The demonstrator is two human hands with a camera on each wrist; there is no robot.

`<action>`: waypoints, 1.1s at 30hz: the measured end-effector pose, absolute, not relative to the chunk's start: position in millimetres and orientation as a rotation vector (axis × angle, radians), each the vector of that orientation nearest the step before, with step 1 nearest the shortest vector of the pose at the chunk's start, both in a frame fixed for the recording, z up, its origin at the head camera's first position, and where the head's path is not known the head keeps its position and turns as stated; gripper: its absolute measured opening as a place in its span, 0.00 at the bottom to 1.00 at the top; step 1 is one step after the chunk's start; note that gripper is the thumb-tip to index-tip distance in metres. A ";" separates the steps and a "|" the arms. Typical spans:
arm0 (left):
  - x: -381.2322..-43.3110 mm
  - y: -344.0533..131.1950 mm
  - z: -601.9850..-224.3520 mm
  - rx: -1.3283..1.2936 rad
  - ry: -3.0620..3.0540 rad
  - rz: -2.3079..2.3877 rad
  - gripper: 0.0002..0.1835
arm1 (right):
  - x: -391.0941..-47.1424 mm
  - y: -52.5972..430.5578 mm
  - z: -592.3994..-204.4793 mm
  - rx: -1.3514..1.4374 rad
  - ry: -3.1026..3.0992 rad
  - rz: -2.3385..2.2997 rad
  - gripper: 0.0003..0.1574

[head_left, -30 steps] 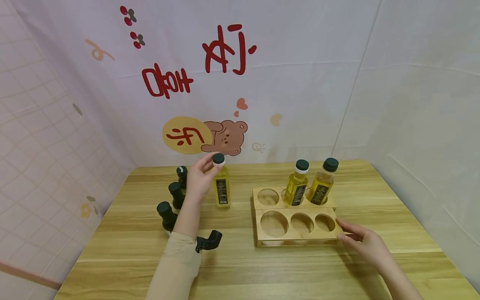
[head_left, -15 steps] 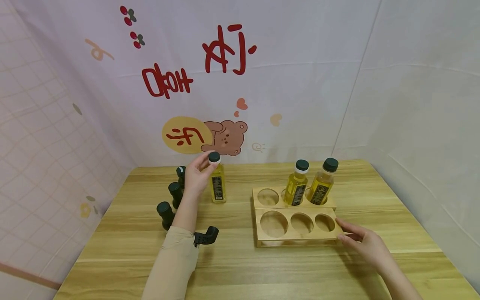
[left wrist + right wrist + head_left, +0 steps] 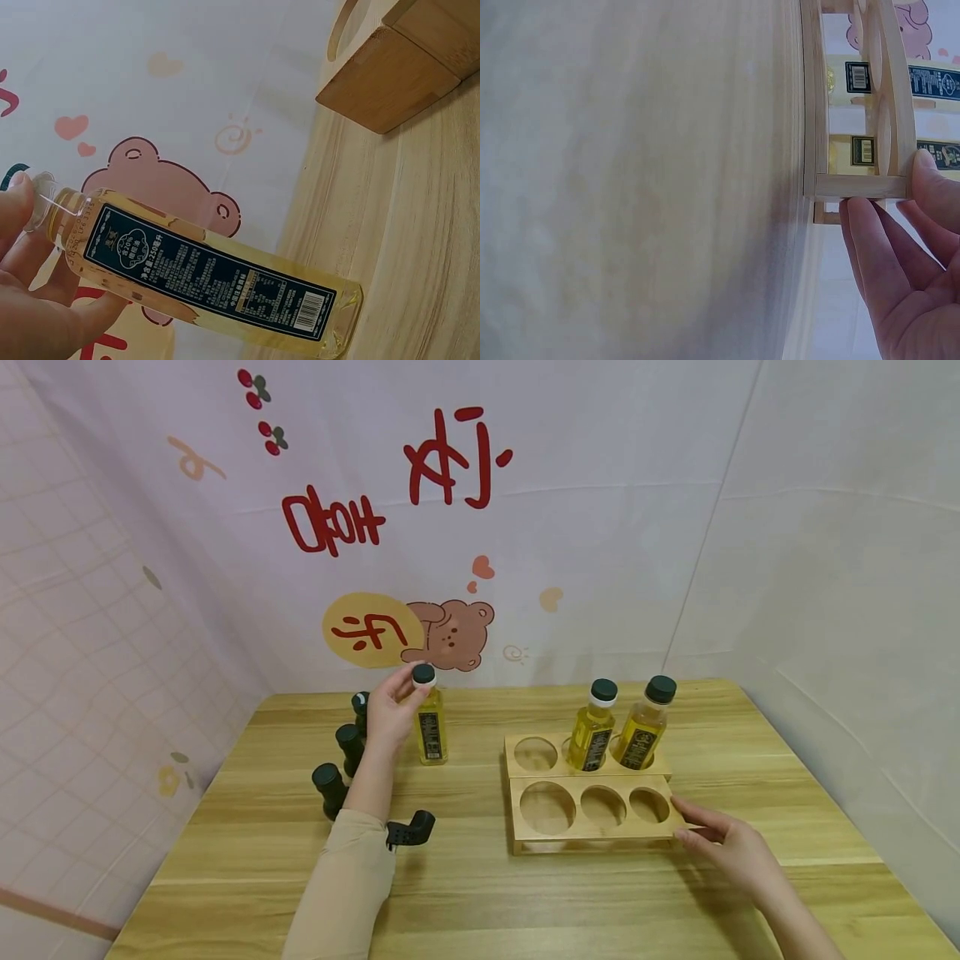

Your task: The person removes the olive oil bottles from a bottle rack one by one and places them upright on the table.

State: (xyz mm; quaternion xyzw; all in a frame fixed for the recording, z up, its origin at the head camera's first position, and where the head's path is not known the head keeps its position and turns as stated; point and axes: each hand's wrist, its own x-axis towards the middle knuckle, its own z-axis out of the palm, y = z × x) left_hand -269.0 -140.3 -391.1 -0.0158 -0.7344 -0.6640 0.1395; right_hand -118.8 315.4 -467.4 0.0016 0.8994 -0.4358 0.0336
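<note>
My left hand (image 3: 393, 714) pinches the neck of an oil bottle (image 3: 432, 727), just under its dark green cap. That bottle is clear with yellow oil and a dark label; it is upright, its base on or close to the tabletop. In the left wrist view, thumb and fingers are around the neck of the oil bottle (image 3: 210, 270). At the right, my right hand (image 3: 731, 847) holds the front right corner of a two-tier wooden bottle rack (image 3: 592, 837). Two more oil bottles, one in the middle hole (image 3: 591, 739) and one in the right hole (image 3: 642, 735), stand in its back row.
Several dark green-capped bottles, such as the front one (image 3: 330, 789), stand in a line left of my left forearm, partly hidden by it. A black wrist mount (image 3: 411, 831) juts from the left sleeve. Behind the wooden table (image 3: 480, 910) hangs a printed white cloth (image 3: 600, 527).
My left hand has shifted slightly left and back with the oil bottle, away from the rack. My right hand and the rack have stayed in place.
</note>
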 end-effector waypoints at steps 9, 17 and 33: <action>-269.3 -143.5 -390.0 -0.027 -2.138 -1.915 0.23 | -118.3 315.6 -468.1 0.003 2.772 -1.329 0.38; -271.6 -144.4 -387.5 -0.028 -2.168 -1.872 0.23 | -117.7 314.7 -466.1 0.012 2.781 -1.304 0.38; -269.4 -144.5 -386.4 -0.017 -2.246 -1.795 0.25 | -117.9 315.4 -467.6 0.005 2.781 -1.322 0.38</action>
